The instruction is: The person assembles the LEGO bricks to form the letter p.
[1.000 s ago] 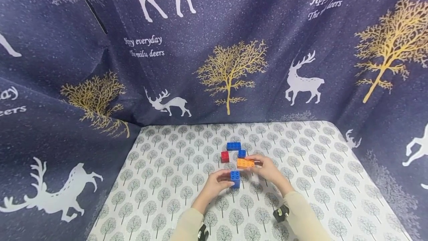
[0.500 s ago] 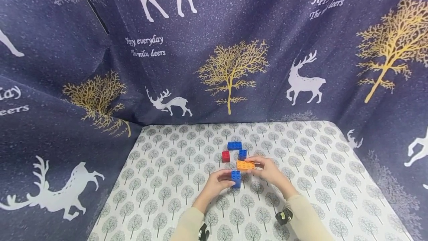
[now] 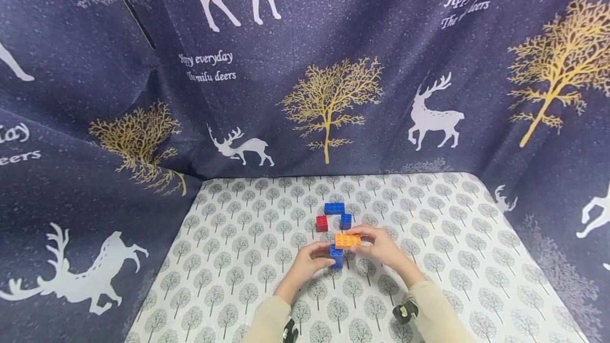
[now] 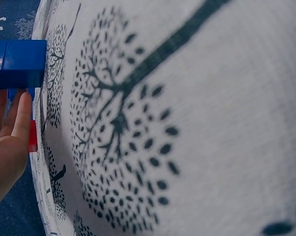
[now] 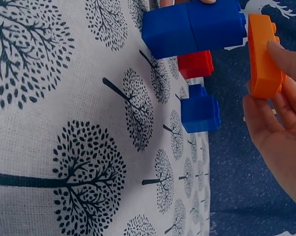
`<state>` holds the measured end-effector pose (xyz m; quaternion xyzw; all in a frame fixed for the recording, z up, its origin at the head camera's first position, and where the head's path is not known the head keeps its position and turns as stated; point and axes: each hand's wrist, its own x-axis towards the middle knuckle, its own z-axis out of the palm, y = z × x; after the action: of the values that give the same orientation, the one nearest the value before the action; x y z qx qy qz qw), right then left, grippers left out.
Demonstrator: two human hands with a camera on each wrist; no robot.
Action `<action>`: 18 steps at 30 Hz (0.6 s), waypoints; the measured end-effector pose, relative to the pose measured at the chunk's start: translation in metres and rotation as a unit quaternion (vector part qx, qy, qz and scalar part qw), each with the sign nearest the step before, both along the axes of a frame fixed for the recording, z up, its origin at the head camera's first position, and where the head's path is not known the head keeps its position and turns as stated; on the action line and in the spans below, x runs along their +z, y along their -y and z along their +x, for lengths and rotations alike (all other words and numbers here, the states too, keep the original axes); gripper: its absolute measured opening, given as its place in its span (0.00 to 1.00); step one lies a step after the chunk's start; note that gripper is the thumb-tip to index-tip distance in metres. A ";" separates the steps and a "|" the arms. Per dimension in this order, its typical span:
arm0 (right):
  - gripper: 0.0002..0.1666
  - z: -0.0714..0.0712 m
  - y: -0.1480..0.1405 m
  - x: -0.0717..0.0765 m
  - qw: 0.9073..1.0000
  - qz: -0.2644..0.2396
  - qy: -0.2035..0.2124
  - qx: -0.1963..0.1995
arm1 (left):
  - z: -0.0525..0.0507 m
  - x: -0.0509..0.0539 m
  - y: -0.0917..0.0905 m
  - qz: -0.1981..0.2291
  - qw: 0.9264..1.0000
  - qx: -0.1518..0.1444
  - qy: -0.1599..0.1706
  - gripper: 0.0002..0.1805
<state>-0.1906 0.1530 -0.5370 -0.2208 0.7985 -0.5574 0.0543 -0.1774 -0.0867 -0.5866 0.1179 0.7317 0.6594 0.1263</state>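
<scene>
My left hand [image 3: 308, 263] grips an upright stack of two blue building bricks [image 3: 336, 260] standing on the cloth. In the right wrist view the joint between the two blue bricks [image 5: 170, 32] shows plainly. My right hand [image 3: 383, 249] pinches an orange eight-stud building brick [image 3: 348, 240] between thumb and fingers. The orange brick [image 5: 263, 56] hangs just above the stack's top studs, with a thin gap on its left part in the right wrist view. In the left wrist view, the left hand [image 4: 8, 152] shows beside the blue stack [image 4: 20, 64]; the orange brick is out of that view.
Behind the hands lie a red brick [image 3: 321, 223], a small blue brick [image 3: 346, 220] and a long blue brick [image 3: 334, 208]. A tree-print cloth [image 3: 229, 279] covers the table. A dark deer-print curtain [image 3: 305, 25] closes off the back and sides.
My right hand has brought the orange brick left and toward me, from beside the small blue brick to over the blue stack. The left hand keeps its grip in place.
</scene>
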 end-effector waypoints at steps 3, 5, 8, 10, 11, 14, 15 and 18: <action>0.25 0.000 0.001 -0.002 1.000 -0.008 -0.011 0.007 | -0.001 -0.001 0.000 0.002 1.000 0.000 0.003 0.23; 0.25 0.001 0.002 -0.002 1.000 -0.003 -0.019 0.008 | -0.001 -0.002 0.000 0.000 1.000 0.000 0.003 0.23; 0.25 0.002 0.004 -0.002 1.000 0.002 -0.018 0.012 | -0.002 -0.003 0.000 -0.002 1.000 0.000 0.001 0.23; 0.25 0.003 0.004 -0.001 1.000 0.007 -0.013 0.015 | -0.002 -0.003 0.001 -0.005 1.000 0.000 0.002 0.23; 0.25 0.003 0.005 -0.001 1.000 0.008 -0.015 0.019 | -0.002 -0.003 0.001 -0.006 1.000 0.001 0.001 0.23; 0.24 0.008 0.008 0.010 0.999 0.009 -0.020 0.029 | 0.000 0.001 0.000 -0.001 1.000 0.000 0.002 0.23; 0.24 0.010 0.009 0.017 0.999 0.009 -0.022 0.034 | 0.000 0.001 0.000 -0.001 1.000 0.000 0.002 0.23; 0.23 0.017 0.012 0.034 0.999 0.012 -0.024 0.044 | 0.000 0.001 0.000 0.004 1.000 0.000 0.002 0.23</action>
<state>-0.1741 0.1406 -0.5031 -0.2685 0.7957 -0.5392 0.0629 -0.1773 -0.0868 -0.5854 0.1170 0.7289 0.6625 0.1269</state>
